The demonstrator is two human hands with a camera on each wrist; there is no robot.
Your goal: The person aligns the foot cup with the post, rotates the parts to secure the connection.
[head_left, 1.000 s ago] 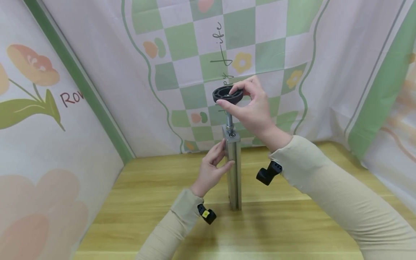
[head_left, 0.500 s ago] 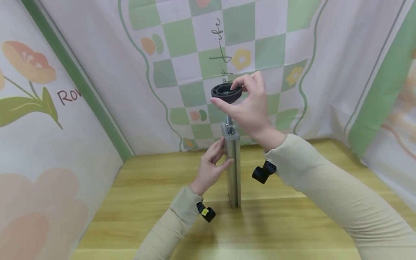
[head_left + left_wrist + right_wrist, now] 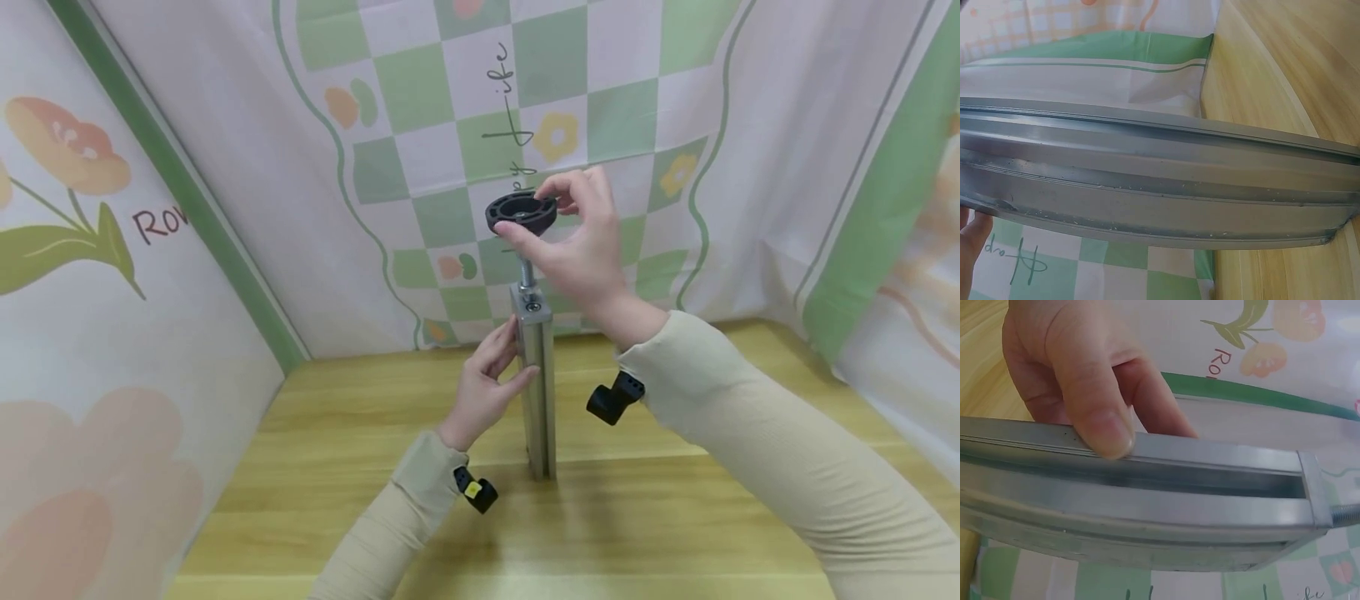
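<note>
A silver aluminium profile (image 3: 537, 408) stands upright on the table, capped by an end plate (image 3: 534, 312). My left hand (image 3: 478, 390) grips it below the top, thumb on the near side and fingers on the far left; the right wrist view shows this left hand (image 3: 1094, 381) too. From the plate rises a threaded rod (image 3: 527, 272) bearing a black round levelling foot (image 3: 536, 219), ribbed and hollow on top. The thumb and fingers of my right hand (image 3: 588, 250) pinch the foot's rim. The profile's grooved side (image 3: 1147, 194) fills much of the left wrist view.
The wood-grain table (image 3: 360, 508) meets a green-and-white checked curtain (image 3: 416, 150) close behind the profile. Another printed curtain (image 3: 217, 308) hangs on the left, and more cloth (image 3: 900, 333) on the right. Wrist cameras (image 3: 480, 495) sit at both cuffs.
My right thumb and fingers have shifted back and forth around the foot's rim. The left hand has kept its grip. The whole head view has moved slightly.
</note>
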